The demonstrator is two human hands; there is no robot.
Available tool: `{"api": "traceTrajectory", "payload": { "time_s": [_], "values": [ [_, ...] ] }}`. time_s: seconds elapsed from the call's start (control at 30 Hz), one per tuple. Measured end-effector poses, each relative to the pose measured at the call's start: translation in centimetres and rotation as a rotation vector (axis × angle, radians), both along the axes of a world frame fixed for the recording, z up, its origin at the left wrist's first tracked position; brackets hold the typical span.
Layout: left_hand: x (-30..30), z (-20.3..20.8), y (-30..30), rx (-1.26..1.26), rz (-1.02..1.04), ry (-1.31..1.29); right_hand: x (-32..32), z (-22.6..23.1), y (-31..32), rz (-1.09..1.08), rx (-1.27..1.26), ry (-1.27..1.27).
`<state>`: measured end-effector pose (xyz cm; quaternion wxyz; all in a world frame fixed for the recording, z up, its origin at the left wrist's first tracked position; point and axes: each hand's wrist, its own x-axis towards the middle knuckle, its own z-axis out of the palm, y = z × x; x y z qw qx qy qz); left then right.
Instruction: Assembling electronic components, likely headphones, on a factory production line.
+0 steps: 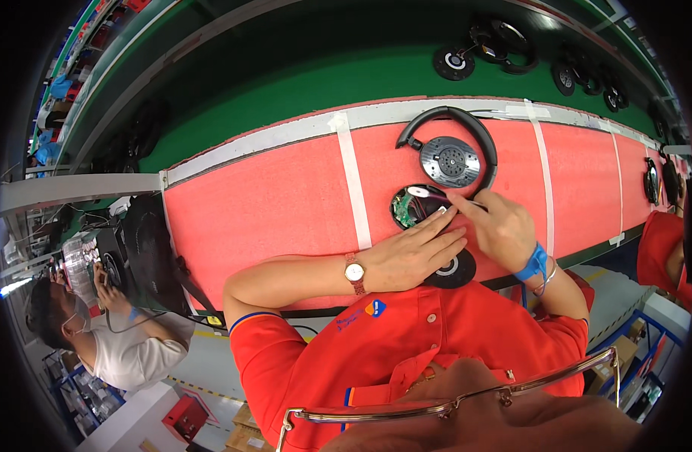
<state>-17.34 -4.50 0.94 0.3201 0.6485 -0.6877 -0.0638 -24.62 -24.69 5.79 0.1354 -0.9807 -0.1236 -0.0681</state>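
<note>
An over-ear headphone lies on the pink mat in front of me. Its black headband (pixel 490 143) curves around a grey round ear cup (pixel 450 161). Nearer to me is an opened ear cup (pixel 400 217) with a green circuit board and thin wires inside. My left hand (pixel 417 258) stretches its fingers flat, tips at that cup's near right edge. Curled, my right hand (pixel 504 230) has its thumb and forefinger at the cup's right side; anything pinched there is hidden. A black round speaker part (pixel 457 273) lies partly under my left hand.
White tape strips (pixel 351 177) divide the pink mat (pixel 263 218). Beyond it runs a green surface (pixel 300 124) carrying more headphones (pixel 504 45). A black bag (pixel 154 248) stands at the mat's left end. A co-worker in white (pixel 139 350) sits left; a red sleeve (pixel 662 245) shows right.
</note>
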Motion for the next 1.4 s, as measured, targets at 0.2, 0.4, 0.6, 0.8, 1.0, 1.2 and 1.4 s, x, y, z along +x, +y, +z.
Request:
{"api": "traceTrajectory", "payload": {
  "time_s": [0.2,0.4,0.6,0.8,1.0,1.2,1.4],
  "values": [
    [-0.3,-0.3,0.0,0.005,-0.009,0.032,-0.3,-0.1,-0.4,-0.021,0.03,-0.001],
    [-0.3,-0.7,-0.1,0.016,-0.011,-0.016,-0.5,-0.2,-0.3,-0.027,0.031,0.005],
    [0.4,-0.4,0.0,0.048,-0.019,0.049,-0.5,0.3,-1.4,-0.075,0.077,0.081],
    [-0.7,-2.0,0.8,0.054,0.022,0.276,1.1,0.6,-2.2,-0.041,0.283,0.096],
    [-0.7,-1.1,-0.1,0.0,-0.122,0.163,5.2,-1.3,-6.4,-0.228,0.452,-0.033],
    [-0.1,-1.4,0.4,-0.027,-0.115,0.07,9.3,-3.4,-7.3,-0.176,0.375,0.142],
    [0.4,-1.3,0.2,-0.066,-0.135,0.076,11.4,-3.4,-9.4,-0.19,0.231,0.239]
  ]
}}
